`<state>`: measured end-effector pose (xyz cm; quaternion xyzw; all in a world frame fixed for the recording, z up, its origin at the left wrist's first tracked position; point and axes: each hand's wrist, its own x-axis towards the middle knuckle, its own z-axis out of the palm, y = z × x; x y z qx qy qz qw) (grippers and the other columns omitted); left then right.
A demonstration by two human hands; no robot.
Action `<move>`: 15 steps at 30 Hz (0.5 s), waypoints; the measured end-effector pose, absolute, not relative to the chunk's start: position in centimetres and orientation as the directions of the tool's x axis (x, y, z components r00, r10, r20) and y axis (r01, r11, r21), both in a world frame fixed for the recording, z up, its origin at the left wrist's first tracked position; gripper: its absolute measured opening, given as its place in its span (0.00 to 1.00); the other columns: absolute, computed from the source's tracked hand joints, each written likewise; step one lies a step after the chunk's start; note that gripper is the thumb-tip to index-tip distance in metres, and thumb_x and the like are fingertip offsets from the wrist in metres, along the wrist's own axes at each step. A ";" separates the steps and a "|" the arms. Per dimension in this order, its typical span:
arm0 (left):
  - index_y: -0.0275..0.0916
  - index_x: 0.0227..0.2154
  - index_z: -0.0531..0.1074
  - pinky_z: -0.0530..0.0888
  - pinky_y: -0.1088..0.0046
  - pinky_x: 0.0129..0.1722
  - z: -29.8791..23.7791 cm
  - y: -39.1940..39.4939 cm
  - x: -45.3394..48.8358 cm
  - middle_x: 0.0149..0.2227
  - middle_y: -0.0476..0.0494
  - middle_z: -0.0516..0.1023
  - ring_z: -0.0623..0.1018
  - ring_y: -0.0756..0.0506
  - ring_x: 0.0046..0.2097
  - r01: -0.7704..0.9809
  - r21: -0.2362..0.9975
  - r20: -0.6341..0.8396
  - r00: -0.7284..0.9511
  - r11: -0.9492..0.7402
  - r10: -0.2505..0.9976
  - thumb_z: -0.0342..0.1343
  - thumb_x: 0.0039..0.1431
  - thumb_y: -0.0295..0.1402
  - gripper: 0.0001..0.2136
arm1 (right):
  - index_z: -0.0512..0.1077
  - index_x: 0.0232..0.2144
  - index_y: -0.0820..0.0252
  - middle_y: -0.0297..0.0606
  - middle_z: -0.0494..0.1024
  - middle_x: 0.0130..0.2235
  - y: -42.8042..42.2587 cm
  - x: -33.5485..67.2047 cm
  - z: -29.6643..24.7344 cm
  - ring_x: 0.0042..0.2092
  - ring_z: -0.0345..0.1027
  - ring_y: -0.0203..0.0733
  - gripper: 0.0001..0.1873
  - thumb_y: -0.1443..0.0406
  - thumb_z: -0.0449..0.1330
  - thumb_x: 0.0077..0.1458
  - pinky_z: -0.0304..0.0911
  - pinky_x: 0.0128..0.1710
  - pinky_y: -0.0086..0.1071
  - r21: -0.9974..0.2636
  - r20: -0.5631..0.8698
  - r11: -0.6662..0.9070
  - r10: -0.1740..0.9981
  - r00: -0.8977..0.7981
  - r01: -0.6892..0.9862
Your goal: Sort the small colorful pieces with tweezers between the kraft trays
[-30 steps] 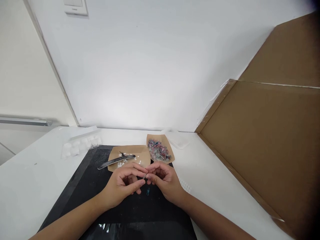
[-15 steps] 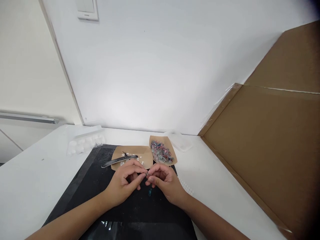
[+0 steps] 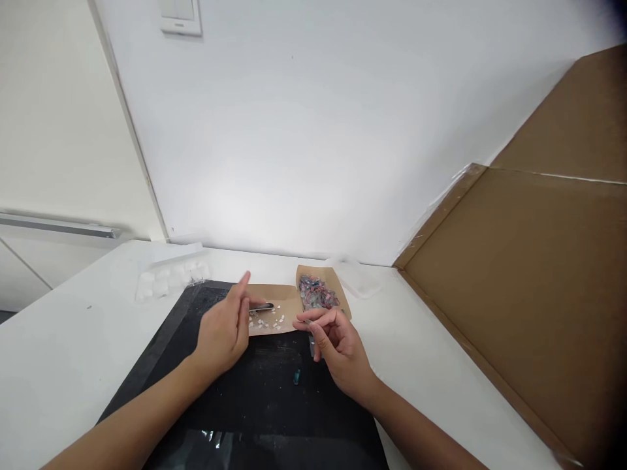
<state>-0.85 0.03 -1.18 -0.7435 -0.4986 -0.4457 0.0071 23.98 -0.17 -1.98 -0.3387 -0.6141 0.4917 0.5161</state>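
Right hand [image 3: 345, 356]: thumb and forefinger closed on small, thin, greyish piece [image 3: 307, 320], held above black flat mat [image 3: 264, 405]. Left hand [image 3: 220, 331]: fingers extended, at dark, narrow, strip-shaped file [image 3: 265, 307] on brown paper tray [image 3: 288, 295]; grip on file cannot be told. Keep pinch light, piece steady; avoid scattering small white chips [image 3: 261, 323]. Change from earlier frame: hands now apart, left hand shifted from piece to file.

We pinch a small piece [image 3: 307, 320] in our right hand [image 3: 341, 353]. Our left hand [image 3: 221, 331] partly hides a dark nail file [image 3: 265, 307] at a brown tray [image 3: 289, 297]; contact is unclear. A teal piece [image 3: 296, 376] lies on our black mat [image 3: 259, 405].
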 end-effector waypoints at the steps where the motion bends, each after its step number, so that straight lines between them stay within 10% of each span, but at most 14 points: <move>1: 0.35 0.73 0.49 0.74 0.65 0.51 -0.8 0.4 -1.2 0.48 0.40 0.83 0.81 0.42 0.47 0.798 0.391 0.676 0.089 -0.459 0.731 0.44 0.73 0.29 0.27 | 0.65 0.36 0.55 0.46 0.78 0.49 -0.2 24.0 -1.9 0.48 0.79 0.48 0.15 0.53 0.61 0.66 0.64 0.22 0.25 -0.952 0.305 0.292 0.922 -0.238 -0.090; 7: 0.35 0.51 0.78 0.59 0.43 0.62 -0.5 1.9 -2.3 0.46 0.34 0.83 0.74 0.30 0.56 0.962 0.127 0.575 0.127 -0.241 0.808 0.50 0.69 0.35 0.16 | 0.65 0.39 0.55 0.40 0.79 0.40 0.3 23.9 -2.5 0.38 0.79 0.42 0.15 0.52 0.61 0.66 0.66 0.23 0.27 -0.961 0.276 0.265 0.926 -0.258 -0.078; 15: 0.41 0.37 0.82 0.49 0.35 0.64 -1.4 1.5 -1.8 0.41 0.35 0.83 0.71 0.27 0.57 0.982 0.100 0.528 0.083 -0.158 0.845 0.54 0.66 0.36 0.12 | 0.68 0.50 0.55 0.32 0.75 0.32 0.7 24.2 -2.3 0.29 0.75 0.38 0.23 0.49 0.65 0.61 0.64 0.22 0.28 -0.981 0.196 0.192 0.963 -0.186 -0.042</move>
